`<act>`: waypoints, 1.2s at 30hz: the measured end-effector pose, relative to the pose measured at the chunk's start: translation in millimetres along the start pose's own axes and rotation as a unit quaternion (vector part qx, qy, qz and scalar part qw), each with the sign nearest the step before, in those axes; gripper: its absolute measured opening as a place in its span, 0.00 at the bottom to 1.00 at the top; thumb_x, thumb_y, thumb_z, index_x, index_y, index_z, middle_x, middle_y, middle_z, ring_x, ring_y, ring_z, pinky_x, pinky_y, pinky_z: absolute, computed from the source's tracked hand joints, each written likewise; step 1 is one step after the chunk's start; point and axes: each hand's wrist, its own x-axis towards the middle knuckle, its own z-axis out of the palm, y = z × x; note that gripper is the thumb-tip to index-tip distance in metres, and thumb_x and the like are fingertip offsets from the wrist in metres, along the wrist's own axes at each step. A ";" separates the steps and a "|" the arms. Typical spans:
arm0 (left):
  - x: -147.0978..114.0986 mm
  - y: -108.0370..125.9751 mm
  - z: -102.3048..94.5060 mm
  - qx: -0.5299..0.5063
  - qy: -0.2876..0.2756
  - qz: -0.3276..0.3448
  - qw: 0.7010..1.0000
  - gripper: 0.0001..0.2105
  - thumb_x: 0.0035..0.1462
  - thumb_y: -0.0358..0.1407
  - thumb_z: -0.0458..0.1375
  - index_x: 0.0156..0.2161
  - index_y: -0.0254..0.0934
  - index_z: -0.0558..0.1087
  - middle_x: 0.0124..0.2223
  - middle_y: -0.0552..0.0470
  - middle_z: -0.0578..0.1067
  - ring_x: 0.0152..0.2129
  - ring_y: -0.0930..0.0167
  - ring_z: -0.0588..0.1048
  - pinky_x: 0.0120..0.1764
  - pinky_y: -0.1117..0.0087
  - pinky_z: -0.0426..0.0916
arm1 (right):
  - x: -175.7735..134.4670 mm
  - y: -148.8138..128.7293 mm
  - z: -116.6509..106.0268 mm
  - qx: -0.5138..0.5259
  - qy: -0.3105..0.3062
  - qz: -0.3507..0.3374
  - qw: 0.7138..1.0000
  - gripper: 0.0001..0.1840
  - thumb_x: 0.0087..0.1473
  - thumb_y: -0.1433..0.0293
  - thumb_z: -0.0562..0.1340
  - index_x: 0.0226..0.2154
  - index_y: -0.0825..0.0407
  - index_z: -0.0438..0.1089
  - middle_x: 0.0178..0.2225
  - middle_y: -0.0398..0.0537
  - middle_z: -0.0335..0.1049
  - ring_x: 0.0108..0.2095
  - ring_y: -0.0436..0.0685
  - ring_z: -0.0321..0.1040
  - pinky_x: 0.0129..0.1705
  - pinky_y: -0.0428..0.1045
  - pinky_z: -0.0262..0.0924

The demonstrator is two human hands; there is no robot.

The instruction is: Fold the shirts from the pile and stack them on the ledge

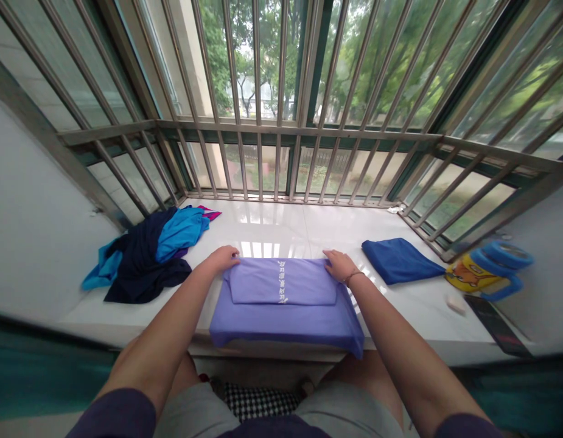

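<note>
A light purple T-shirt [256, 283] with a column of white lettering lies partly folded on the white sill, its lower layer hanging over the front edge. My left hand [224, 258] pinches the far left corner of its folded part. At the far right corner, my right hand [339, 265] has its fingers closed on the same fold. The fold between both hands runs fairly straight.
To the left is a heap of crumpled dark navy and bright blue clothes [144, 255]. On the right lie a folded dark blue garment [397, 260], a yellow and blue mug [484, 267], a small pale object [455, 304] and a phone [495, 322]. Metal window bars [304, 131] stand behind.
</note>
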 end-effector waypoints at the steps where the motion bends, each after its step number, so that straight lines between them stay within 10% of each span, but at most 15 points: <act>1: 6.9 0.5 -1.7 -0.001 -0.017 -0.004 1.000 0.10 0.40 0.40 0.73 0.31 0.43 0.81 0.34 0.49 0.82 0.38 0.59 0.81 0.45 0.67 0.71 | 6.4 1.3 -1.7 0.001 -0.013 -0.009 1.000 0.34 0.66 0.69 0.64 0.72 0.52 0.62 0.69 0.60 0.65 0.67 0.63 0.64 0.69 0.57 0.54; 7: 30.0 6.0 -12.1 0.002 -0.052 -0.007 0.999 0.10 0.35 0.37 0.74 0.22 0.43 0.76 0.24 0.53 0.77 0.27 0.64 0.77 0.35 0.69 0.66 | 27.8 6.8 -10.2 0.007 -0.040 -0.011 0.999 0.15 0.66 0.70 0.64 0.53 0.52 0.79 0.52 0.55 0.78 0.53 0.60 0.75 0.56 0.49 0.63; 18: -8.3 32.3 -42.3 0.012 0.101 0.061 0.993 0.05 0.61 0.39 0.62 0.41 0.43 0.77 0.40 0.47 0.81 0.41 0.60 0.77 0.45 0.65 0.67 | -18.9 18.7 -58.1 0.057 0.175 0.017 0.983 0.18 0.73 0.65 0.55 0.55 0.52 0.76 0.52 0.57 0.71 0.49 0.60 0.73 0.53 0.50 0.66; 27: -147.0 -24.6 38.7 0.015 0.033 0.086 0.996 0.08 0.58 0.29 0.62 0.40 0.45 0.78 0.49 0.46 0.83 0.50 0.59 0.79 0.59 0.58 0.71 | -171.4 9.0 48.2 0.107 0.154 -0.115 0.975 0.22 0.68 0.73 0.52 0.53 0.48 0.79 0.48 0.56 0.75 0.48 0.62 0.73 0.55 0.55 0.70; 36: -162.4 -37.5 55.3 0.079 0.126 0.146 0.978 0.14 0.69 0.34 0.51 0.50 0.40 0.79 0.57 0.42 0.82 0.55 0.59 0.80 0.61 0.52 0.73 | -191.0 -24.0 66.4 0.055 0.214 -0.071 0.973 0.20 0.73 0.60 0.55 0.56 0.50 0.77 0.53 0.59 0.76 0.52 0.65 0.74 0.57 0.59 0.70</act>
